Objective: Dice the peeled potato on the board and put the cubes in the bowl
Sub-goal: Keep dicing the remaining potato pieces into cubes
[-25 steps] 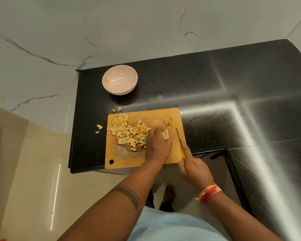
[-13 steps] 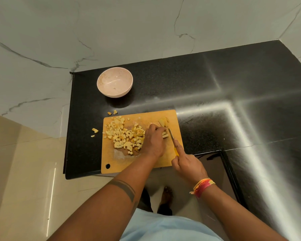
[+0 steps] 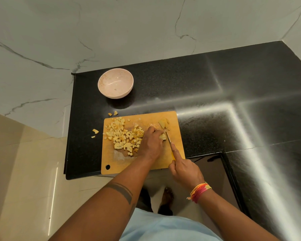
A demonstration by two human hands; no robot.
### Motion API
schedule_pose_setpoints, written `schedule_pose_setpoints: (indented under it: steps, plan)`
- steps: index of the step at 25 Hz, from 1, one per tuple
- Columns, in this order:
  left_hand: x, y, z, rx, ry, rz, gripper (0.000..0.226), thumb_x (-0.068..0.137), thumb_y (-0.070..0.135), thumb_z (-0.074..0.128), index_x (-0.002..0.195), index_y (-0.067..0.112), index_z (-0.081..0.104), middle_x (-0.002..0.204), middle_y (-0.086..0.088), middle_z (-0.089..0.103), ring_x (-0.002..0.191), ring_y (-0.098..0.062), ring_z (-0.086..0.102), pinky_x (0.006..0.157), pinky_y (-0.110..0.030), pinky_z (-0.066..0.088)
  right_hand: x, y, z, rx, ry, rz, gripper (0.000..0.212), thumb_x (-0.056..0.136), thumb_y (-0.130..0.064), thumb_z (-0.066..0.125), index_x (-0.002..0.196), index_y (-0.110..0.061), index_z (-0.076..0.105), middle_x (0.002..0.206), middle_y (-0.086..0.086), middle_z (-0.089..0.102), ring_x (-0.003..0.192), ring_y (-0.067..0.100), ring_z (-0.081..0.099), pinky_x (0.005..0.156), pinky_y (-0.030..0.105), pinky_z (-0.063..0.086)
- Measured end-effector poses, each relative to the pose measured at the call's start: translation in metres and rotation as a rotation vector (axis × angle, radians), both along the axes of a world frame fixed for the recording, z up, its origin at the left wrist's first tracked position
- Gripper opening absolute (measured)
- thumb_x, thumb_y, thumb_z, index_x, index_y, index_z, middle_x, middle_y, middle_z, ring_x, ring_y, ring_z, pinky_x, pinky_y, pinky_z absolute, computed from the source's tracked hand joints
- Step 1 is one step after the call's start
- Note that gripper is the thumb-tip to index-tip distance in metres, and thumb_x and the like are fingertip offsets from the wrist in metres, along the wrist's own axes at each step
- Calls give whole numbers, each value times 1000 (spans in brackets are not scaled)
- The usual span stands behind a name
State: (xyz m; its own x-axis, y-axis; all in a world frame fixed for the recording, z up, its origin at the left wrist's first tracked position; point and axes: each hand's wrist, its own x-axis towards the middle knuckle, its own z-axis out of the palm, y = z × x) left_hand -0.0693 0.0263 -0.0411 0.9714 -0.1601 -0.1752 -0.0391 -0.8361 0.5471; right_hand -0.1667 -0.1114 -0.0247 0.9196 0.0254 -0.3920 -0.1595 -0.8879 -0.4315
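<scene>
Dicing a peeled potato, a person works on a wooden cutting board (image 3: 146, 162) at the front edge of a black counter (image 3: 215, 84). The left hand (image 3: 151, 144) curls over the last potato strips (image 3: 162, 136), pinning them for the cut, while the right hand (image 3: 184, 169) grips a yellow-handled knife (image 3: 169, 141), its blade just beside the left fingertips. Finished cubes (image 3: 125, 134) are heaped toward the board's left side, apparently pushed clear of the blade; an uncut piece (image 3: 163, 123) waits near its far right corner. Several cubes lie off the board. A pink bowl (image 3: 102, 82), near the counter's far left corner, holds almost nothing yet.
</scene>
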Motion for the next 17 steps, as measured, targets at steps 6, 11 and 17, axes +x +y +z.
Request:
schedule_pose_setpoints:
  steps: [6,11,17]
  plan:
    - [0,0,2,-3,12,56,37,100,16,61,137,16,62,125,1,55,118,-19,53,102,-32,48,5,5,7,-51,-11,36,78,99,-31,37,161,-36,-9,66,-1,54,53,20,49,54,36,39]
    - [2,0,3,4,20,60,34,99,15,61,133,15,64,123,-1,56,114,-21,56,99,-35,51,18,12,6,-91,41,84,78,100,-30,36,161,-33,-12,70,2,54,52,20,47,54,36,39]
    - [0,-2,4,-2,10,67,35,100,18,60,134,15,64,128,-1,55,117,-20,55,99,-30,49,-11,12,-2,-124,57,101,81,100,-29,35,158,-30,-21,68,0,55,52,21,50,51,34,42]
